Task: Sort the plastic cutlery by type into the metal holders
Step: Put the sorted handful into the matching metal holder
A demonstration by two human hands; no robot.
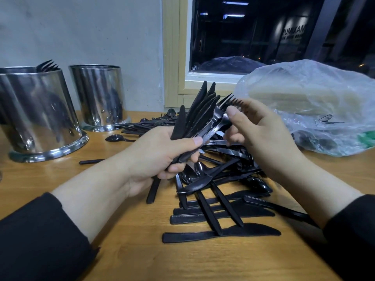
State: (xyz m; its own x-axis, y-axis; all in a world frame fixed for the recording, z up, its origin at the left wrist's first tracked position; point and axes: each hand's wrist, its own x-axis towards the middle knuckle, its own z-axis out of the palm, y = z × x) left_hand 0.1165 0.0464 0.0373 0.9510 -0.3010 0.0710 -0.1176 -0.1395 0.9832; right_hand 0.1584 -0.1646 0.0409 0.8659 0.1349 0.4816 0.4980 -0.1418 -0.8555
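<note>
early-to-mid sort. left hand (162, 157) grips a fan of knives (199, 110), about six, blades up. right hand (261, 134) pinches forks (227, 107), two or three, touching that fan. under both hands a big mixed pile (221, 191) waits on the table (142, 250). two holders (40, 110) visible far left of left hand, a third rim behind; nearest shows a few forks, other's contents hidden. bag (316, 102) beyond right hand.

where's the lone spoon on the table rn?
Head view, left of centre: the spoon lies on the wooden table, just right of the nearest metal holder and left of the cutlery pile.
</note>
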